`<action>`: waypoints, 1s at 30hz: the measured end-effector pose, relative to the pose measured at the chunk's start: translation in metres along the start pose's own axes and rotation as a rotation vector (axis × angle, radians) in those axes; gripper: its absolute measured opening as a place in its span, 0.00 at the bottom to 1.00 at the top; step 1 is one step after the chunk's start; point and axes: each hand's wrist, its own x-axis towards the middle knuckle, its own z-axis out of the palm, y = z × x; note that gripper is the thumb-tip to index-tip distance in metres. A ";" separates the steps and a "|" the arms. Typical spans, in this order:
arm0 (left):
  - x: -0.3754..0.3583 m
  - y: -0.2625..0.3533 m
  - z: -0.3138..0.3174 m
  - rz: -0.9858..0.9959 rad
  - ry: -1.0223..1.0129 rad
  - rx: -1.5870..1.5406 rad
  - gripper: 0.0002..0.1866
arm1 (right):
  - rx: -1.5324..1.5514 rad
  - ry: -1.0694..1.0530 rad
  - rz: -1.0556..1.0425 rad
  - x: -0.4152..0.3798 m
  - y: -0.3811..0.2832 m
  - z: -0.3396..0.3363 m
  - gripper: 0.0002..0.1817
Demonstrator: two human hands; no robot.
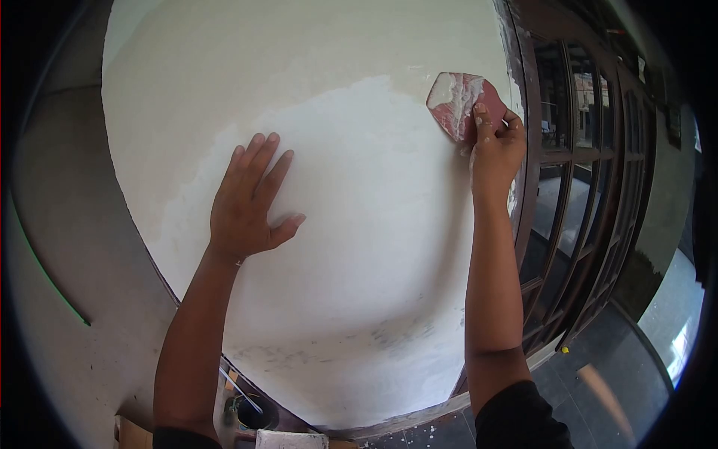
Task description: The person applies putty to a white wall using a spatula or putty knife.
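My right hand (pixel 496 153) grips a red putty scraper (pixel 458 105), thumb on its face and fingers behind. White putty is smeared across the scraper's face. It is held up in front of the wall (pixel 351 194), near the wall's right edge. Farther left, my left hand (pixel 250 198) lies flat against the wall with its fingers spread, holding nothing. A bright white coated patch covers the middle of the wall, with a duller, greyish-cream surface above it. Dark smudges mark the lower part.
A dark wooden door with glass panes (pixel 572 172) stands right of the wall. Below are a black bucket (pixel 256 413) with a stick in it, a white-smeared box-like block (pixel 290 439), and a cardboard box (pixel 133 434). White drips spot the dark tiled floor (pixel 426 435).
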 end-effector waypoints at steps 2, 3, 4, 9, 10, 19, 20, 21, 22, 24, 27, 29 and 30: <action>0.001 0.000 0.000 0.000 0.001 0.000 0.38 | 0.010 0.022 0.004 0.003 0.005 -0.008 0.14; 0.001 0.000 0.000 -0.002 0.003 0.002 0.38 | 0.138 0.034 -0.019 0.006 0.013 -0.011 0.14; 0.000 0.001 0.000 -0.004 0.004 0.002 0.38 | 0.269 0.047 -0.043 0.008 0.019 -0.012 0.14; 0.000 0.000 0.000 0.002 0.008 -0.003 0.37 | 0.338 -0.034 -0.016 0.008 0.003 0.003 0.14; 0.000 0.000 0.000 0.002 0.006 -0.005 0.37 | 0.210 -0.030 0.012 0.011 0.007 0.003 0.14; 0.002 0.000 -0.001 0.022 0.030 0.025 0.37 | -0.058 0.003 -0.435 -0.012 -0.010 -0.007 0.16; 0.001 -0.001 0.000 0.020 0.032 0.026 0.37 | -0.058 0.005 -0.434 -0.014 -0.015 -0.004 0.16; 0.001 -0.001 0.000 0.016 0.035 0.027 0.36 | -0.420 -0.034 -0.762 -0.015 -0.020 -0.002 0.19; 0.000 -0.001 0.000 0.015 0.035 0.026 0.36 | -0.789 -0.074 -1.081 -0.017 -0.022 -0.001 0.23; 0.000 -0.001 0.001 0.012 0.022 0.006 0.37 | -0.902 -0.145 -1.027 -0.024 -0.008 0.006 0.30; 0.000 -0.001 0.000 0.017 0.020 0.006 0.38 | -1.070 -0.216 -1.000 -0.038 0.010 0.006 0.28; -0.001 -0.001 0.000 0.019 0.018 0.012 0.38 | -1.191 -0.304 -0.973 -0.047 0.011 0.008 0.27; -0.002 -0.001 0.001 0.020 0.014 0.015 0.38 | -1.189 -0.303 -0.973 -0.047 0.009 0.009 0.27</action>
